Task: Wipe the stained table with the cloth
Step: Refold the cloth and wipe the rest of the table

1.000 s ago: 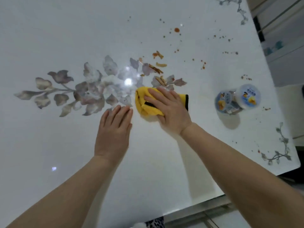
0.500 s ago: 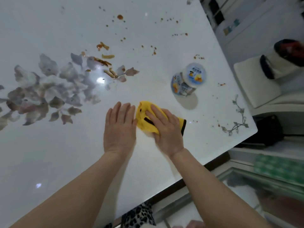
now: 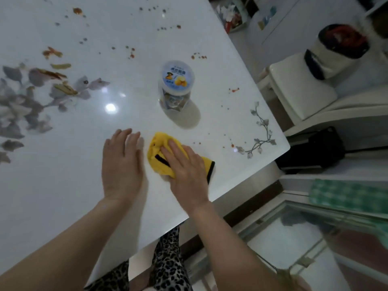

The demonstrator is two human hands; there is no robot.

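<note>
Head view showed the right hand (image 3: 186, 173) pressed flat on the yellow cloth (image 3: 159, 154), fingers spread over it rather than curled, so its grip was an open palm pinning the cloth to the white desk (image 3: 63, 185) near the front edge. Just beside it, the left hand (image 3: 121, 164) lay flat and empty on the desk. Wiping seemed underway; brown stains (image 3: 52, 53) farther back and small spots (image 3: 232, 145) near the corner remained, so the next stroke likely needed to reach those, skirting the jar (image 3: 176, 85). Much of the cloth was hidden under the palm, and motion blur softened the stains.
</note>
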